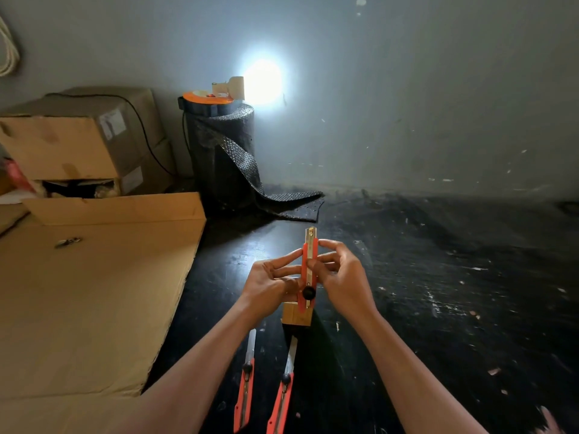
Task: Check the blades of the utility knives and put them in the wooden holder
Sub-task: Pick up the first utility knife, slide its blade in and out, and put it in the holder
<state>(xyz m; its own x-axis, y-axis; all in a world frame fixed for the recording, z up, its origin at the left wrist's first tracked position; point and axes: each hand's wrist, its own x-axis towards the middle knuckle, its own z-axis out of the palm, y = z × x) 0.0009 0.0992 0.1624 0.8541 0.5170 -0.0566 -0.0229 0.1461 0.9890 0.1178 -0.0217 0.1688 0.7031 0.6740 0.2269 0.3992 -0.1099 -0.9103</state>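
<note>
I hold an orange utility knife point(309, 261) upright above the dark table, its short blade tip pointing away from me and its black knob near the bottom. My left hand point(272, 278) grips its lower left side; my right hand point(338, 270) pinches its middle from the right. Just under the knife stands the small wooden holder point(297, 314), partly hidden by my hands. Two more orange utility knives lie nearer to me with blades extended toward the holder: one on the left point(246, 380), one on the right point(283, 389).
Flat cardboard sheets point(94, 292) cover the table's left side, with stacked cardboard boxes point(78, 142) behind. A roll of black bubble wrap point(224, 158) with an orange-topped lamp stands by the grey wall. The black tabletop point(438, 277) spreads to the right.
</note>
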